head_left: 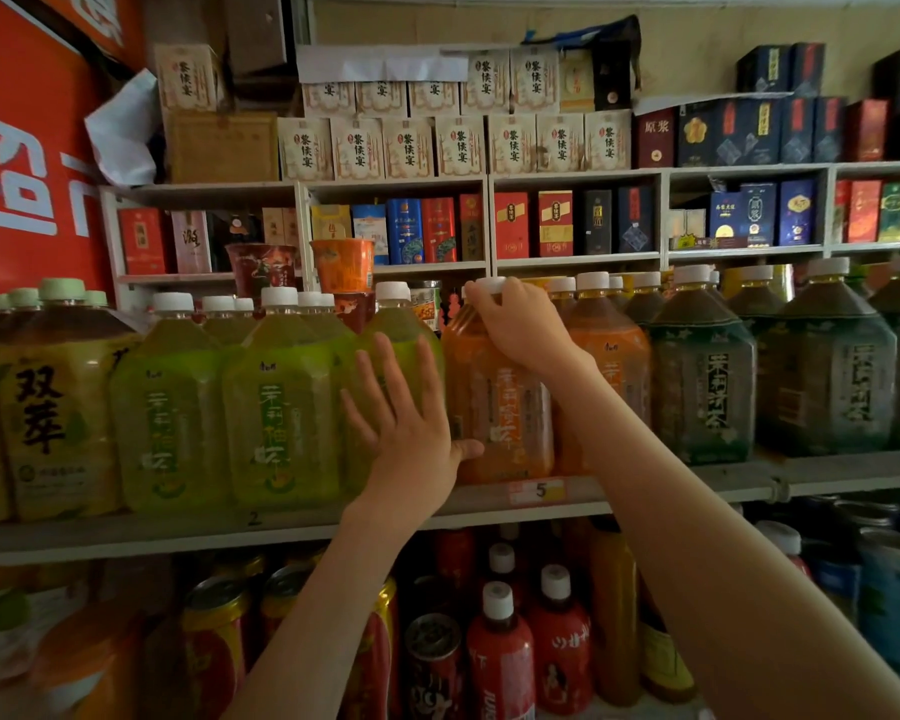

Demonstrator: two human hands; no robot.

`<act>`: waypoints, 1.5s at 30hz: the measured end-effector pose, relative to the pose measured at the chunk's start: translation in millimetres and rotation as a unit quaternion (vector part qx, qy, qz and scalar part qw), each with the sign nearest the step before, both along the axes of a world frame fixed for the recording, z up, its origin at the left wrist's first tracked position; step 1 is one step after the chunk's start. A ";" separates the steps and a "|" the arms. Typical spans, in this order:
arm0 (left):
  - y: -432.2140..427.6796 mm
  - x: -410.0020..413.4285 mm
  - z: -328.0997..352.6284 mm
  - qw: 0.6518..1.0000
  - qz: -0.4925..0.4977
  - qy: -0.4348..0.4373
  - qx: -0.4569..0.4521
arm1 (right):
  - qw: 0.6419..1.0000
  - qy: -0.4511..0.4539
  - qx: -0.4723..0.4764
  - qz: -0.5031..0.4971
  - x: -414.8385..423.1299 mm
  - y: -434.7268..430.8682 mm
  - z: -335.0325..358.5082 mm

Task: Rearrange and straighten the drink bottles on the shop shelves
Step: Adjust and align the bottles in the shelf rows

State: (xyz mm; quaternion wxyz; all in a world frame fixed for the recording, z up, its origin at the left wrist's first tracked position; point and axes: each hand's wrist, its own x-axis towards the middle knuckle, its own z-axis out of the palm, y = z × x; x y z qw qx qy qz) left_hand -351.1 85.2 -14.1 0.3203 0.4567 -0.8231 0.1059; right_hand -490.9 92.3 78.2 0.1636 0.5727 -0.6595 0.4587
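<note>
Head view: right hand [515, 324] grips white cap and neck of large orange-labelled plastic tea bottle [500, 407], upright at front edge of grey shelf [281, 532]. Left hand [406, 423] flat, fingers spread, pressing neighbouring green-labelled plastic bottle [401, 335], thumb touching orange one.

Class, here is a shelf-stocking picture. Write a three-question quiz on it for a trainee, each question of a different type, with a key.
1. True or false: the right hand grips the orange-labelled bottle at its white cap.
2. The left hand is: A) curled into a fist; B) open, fingers spread on the green-labelled bottle; C) out of view.
3. Fill in: the yellow price tag on the shelf edge below the orange-labelled bottle reads ___.
Key: 1 true; 2 B; 3 "5".
</note>
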 end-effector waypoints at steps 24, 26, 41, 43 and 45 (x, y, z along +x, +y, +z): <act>-23.6 -31.5 139.8 0.984 -0.172 -0.037 0.040 | 0.947 -0.056 0.317 0.015 -34.4 -31.2 67.6; -24.7 -32.5 142.9 0.982 -0.174 -0.041 0.055 | 0.950 -0.045 0.309 0.004 -34.3 -37.8 68.6; -39.4 -31.1 201.7 0.943 -0.150 -0.207 0.214 | 0.949 -0.052 0.310 -0.020 -45.8 -59.2 100.7; -48.8 -29.2 207.4 0.936 -0.146 -0.197 0.252 | 0.943 -0.005 0.328 -0.056 -46.7 -72.7 103.9; -58.8 -30.2 209.1 0.929 -0.139 -0.200 0.279 | 0.921 0.008 0.388 -0.046 -45.4 -85.6 105.6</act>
